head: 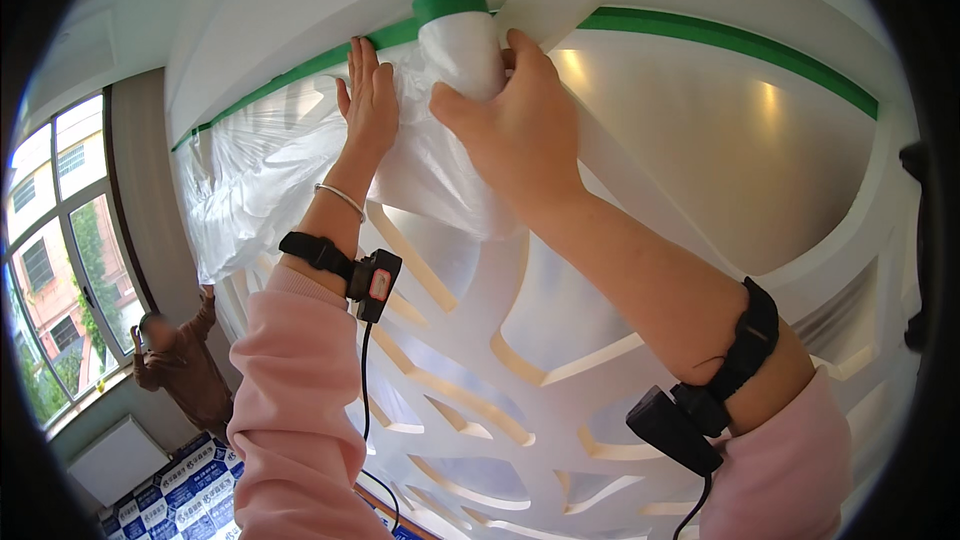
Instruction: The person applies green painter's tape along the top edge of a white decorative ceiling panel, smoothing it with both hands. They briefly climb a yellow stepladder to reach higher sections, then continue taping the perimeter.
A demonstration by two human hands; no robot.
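Observation:
My right hand point(525, 120) grips a roll of clear plastic masking film point(461, 52) with green tape along its top edge. The roll stands close against the upper border of a white cut-out lattice panel point(517, 277). To its left, my left hand point(369, 97) lies flat with the fingers up, holding nothing, its fingertips at the green tape strip point(307, 67). Loose film point(255, 187) hangs in folds from that strip on the left. On the right, green tape point(720, 37) runs along the curved upper edge of the panel.
A co-worker in brown point(187, 371) stands at the lower left, one arm raised by the hanging film. Behind are a tall window point(75, 240) and a white radiator point(118, 459). Blue-and-white printed sheeting point(187, 495) covers the floor. Black cables hang from devices strapped to both my arms.

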